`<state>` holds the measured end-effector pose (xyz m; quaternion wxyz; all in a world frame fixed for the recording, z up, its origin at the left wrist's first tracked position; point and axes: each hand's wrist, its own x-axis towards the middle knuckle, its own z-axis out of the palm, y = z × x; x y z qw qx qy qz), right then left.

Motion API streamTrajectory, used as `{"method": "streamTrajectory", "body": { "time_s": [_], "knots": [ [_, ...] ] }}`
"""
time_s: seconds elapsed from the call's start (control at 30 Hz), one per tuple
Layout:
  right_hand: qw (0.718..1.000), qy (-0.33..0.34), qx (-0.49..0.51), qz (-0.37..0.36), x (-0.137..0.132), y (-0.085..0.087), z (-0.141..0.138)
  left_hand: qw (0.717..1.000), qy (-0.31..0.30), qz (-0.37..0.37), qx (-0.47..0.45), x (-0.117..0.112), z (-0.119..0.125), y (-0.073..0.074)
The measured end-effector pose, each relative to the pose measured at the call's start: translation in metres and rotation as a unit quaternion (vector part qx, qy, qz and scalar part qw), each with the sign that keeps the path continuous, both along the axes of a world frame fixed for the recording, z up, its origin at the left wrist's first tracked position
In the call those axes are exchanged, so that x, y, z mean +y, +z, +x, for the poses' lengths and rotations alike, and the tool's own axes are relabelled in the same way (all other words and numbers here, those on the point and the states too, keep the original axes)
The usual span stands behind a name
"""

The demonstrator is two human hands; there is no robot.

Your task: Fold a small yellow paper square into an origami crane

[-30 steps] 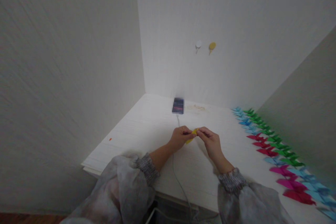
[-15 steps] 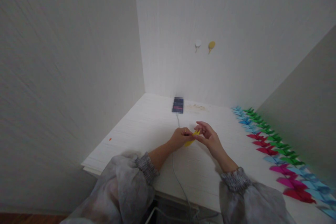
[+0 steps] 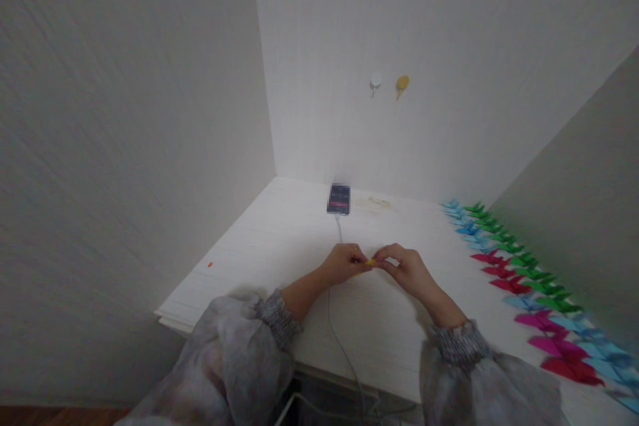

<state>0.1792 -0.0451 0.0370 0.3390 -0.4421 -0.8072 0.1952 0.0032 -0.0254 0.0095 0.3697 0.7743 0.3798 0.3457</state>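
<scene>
A small piece of folded yellow paper [image 3: 370, 261] is held between my two hands above the white table. My left hand [image 3: 345, 263] pinches it from the left, its fingers closed and covering most of the paper. From the right, the thumb and forefinger of my right hand [image 3: 403, 268] close on its tip. Only a bit of yellow shows between the fingertips, with a thin edge below my left hand, so the full shape of the paper is hidden.
Rows of folded paper cranes [image 3: 499, 271] in blue, green, red and pink line the table's right side. A phone [image 3: 339, 200] on a white cable [image 3: 335, 329] lies near the back wall. An orange scrap [image 3: 210, 265] sits at left. Two hooks [image 3: 402, 84] hang on the wall.
My right hand's raised fingers have come down and pinched the yellow paper's pointed end. Less yellow shows now. My left hand has stayed nearly in place.
</scene>
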Motion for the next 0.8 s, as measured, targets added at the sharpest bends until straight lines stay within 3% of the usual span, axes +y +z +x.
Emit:
{"method": "streamTrajectory", "body": {
  "time_s": [0.4,0.57,0.8],
  "knots": [
    [0.998,-0.014,0.063,0.003,-0.0006,0.0023,-0.0031,1.000,-0.001,-0.029,-0.011,-0.0021,0.0021,-0.0002],
    [0.990,-0.051,0.114,-0.065,-0.0006,0.0029,-0.0023,0.999,-0.013,-0.026,-0.021,-0.0018,0.0018,-0.0003],
    [0.963,-0.078,0.207,-0.154,-0.0009,0.0077,-0.0024,0.989,0.003,-0.127,-0.074,-0.0016,0.0025,-0.0036]
  ]
}}
